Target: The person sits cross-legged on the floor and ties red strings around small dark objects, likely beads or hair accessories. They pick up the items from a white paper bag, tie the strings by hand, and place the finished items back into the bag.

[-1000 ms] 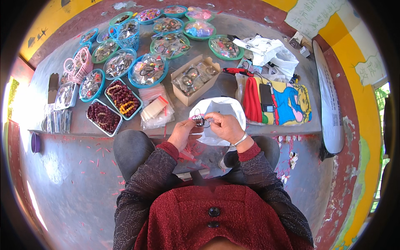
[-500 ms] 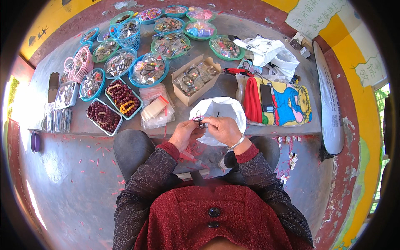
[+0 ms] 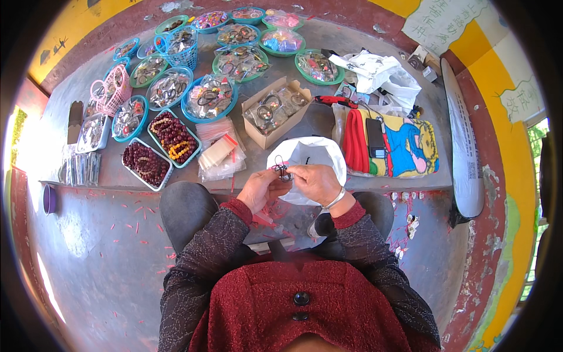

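Both hands meet in front of the person's knees, just at the near edge of the low grey bench (image 3: 328,126). The left hand (image 3: 261,189) and the right hand (image 3: 316,182) pinch a small dark trinket (image 3: 282,171) between them, fingers closed on it from either side; it looks like a ring with a loop of thin cord, though its details are too small to tell. A metal bangle (image 3: 335,198) sits on the right wrist. Directly behind the hands lies a white plastic bag (image 3: 311,151), open on the bench. To its left are clear packets (image 3: 220,154), then trays of dark red beads (image 3: 173,136), and beyond, a cardboard box (image 3: 275,108) of bagged bangles.
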{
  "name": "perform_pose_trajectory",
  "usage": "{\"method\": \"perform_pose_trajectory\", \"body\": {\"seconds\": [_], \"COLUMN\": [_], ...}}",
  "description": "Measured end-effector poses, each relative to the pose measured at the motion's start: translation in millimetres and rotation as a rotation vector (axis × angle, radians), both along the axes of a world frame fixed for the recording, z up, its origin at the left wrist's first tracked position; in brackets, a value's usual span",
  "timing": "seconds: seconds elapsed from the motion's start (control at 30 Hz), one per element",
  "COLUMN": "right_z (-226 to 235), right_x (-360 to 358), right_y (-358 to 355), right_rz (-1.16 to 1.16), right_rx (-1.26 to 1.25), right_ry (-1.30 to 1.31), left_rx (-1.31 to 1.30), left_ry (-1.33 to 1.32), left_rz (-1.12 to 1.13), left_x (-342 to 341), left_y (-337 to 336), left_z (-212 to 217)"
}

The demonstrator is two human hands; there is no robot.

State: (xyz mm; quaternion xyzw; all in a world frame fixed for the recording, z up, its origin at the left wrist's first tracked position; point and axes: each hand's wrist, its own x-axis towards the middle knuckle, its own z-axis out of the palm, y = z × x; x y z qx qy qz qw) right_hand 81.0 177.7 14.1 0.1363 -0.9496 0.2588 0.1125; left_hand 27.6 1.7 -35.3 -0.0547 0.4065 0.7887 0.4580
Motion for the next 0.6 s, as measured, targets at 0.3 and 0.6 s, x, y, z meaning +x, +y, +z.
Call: {"method": "perform_pose_trajectory", "body": {"seconds": [0.3,0.6], "right_z": [11,9], "right_x": [1,1], "right_y": [-5,-6], "right_rz": [-0.068,-0.045], "right_rx": [-0.010,0.141], "right_ry": [0.021,-0.113], "left_rx": [-0.125,-0.271], "left_ry": [0.094,0.405], "left_rz": [-0.012,-0.053], "left_x": [2,8], "left_y": [4,8], "left_z": [-2,-10]}}
